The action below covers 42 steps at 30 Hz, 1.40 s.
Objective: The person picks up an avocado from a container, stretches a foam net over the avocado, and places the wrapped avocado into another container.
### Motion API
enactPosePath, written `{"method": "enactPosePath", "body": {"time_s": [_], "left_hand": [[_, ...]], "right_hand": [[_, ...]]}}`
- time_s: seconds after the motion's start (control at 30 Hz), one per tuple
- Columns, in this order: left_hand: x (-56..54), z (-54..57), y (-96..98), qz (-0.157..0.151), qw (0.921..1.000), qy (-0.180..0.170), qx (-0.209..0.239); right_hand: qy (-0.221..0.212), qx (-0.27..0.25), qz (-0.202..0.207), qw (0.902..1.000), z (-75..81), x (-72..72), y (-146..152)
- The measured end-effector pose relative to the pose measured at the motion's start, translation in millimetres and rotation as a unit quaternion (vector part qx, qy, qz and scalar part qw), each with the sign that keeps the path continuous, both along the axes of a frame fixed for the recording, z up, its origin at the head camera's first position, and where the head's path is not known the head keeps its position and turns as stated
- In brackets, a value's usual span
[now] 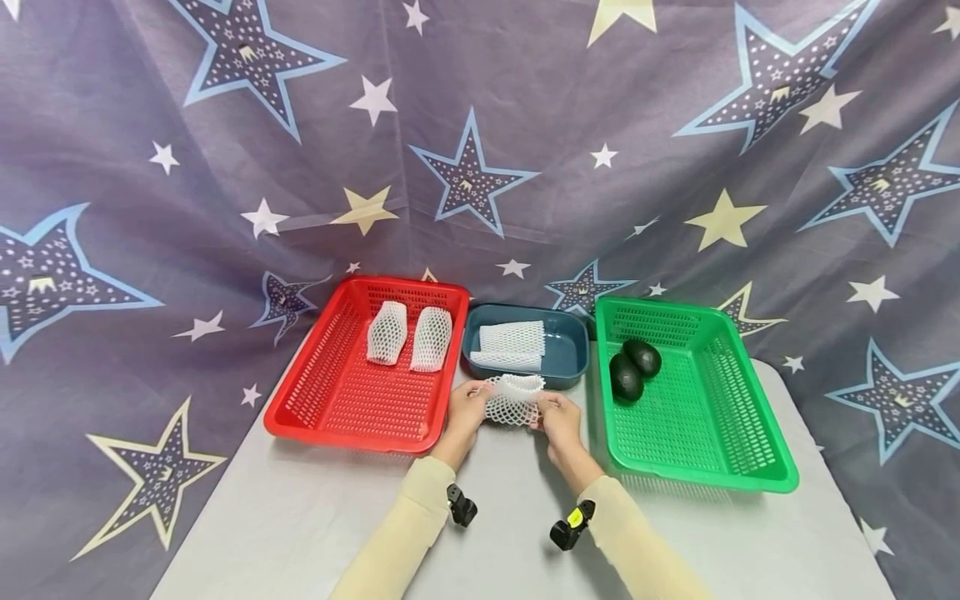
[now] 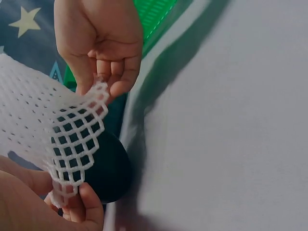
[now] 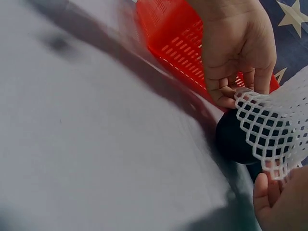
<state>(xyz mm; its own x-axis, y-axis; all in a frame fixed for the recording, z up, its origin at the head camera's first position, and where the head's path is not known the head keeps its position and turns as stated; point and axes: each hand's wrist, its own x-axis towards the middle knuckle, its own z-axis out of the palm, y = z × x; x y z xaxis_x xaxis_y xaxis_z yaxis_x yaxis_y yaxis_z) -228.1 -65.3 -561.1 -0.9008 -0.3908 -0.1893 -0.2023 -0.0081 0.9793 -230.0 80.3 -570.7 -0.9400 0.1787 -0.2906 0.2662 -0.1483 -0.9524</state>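
While fwd, L hand & R hand, fingers tight on foam net (opp. sides)

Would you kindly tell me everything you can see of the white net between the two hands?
The net is white, foam-like mesh, its diamond-shaped holes stretched wide near the rim and tighter farther back. The left hand and right hand pinch opposite sides of that rim. It is near the blue tray, between the red basket and green basket. A dark rounded thing shows through the holes; whether it is inside is unclear.
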Motion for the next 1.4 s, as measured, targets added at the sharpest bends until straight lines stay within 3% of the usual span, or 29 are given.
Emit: {"method": "enactPosePath", "body": {"time_s": [0.33,0.47,0.6,0.7,1.1,1.4], "left_hand": [[1.6,2.9,4.3,0.018,0.9997,-0.015,0.003],[3.0,4.6,8.4,-0.009,0.9973,-0.046,0.055],[4.7,6.6,14.0,-0.046,0.9895,-0.073,0.115],[6.3,6.7,18.0,-0.064,0.9852,-0.09,0.131],[3.7,-6.7,15.2,-0.06,0.9814,-0.105,0.149],[4.2,-7.0,12.6,-0.049,0.9839,-0.109,0.133]], "right_hand": [[-0.004,-0.002,-0.011,0.9999,6.7,0.8,-9],[0.033,0.048,-0.031,0.9978,11.5,-0.9,-3],[0.062,0.107,-0.053,0.9909,11.7,-3.1,5],[0.066,0.135,-0.059,0.9869,7.6,-2.7,7],[0.086,0.155,-0.054,0.9828,-3.5,0.5,1],[0.072,0.209,-0.051,0.9739,-10.6,4.9,-4]]}}
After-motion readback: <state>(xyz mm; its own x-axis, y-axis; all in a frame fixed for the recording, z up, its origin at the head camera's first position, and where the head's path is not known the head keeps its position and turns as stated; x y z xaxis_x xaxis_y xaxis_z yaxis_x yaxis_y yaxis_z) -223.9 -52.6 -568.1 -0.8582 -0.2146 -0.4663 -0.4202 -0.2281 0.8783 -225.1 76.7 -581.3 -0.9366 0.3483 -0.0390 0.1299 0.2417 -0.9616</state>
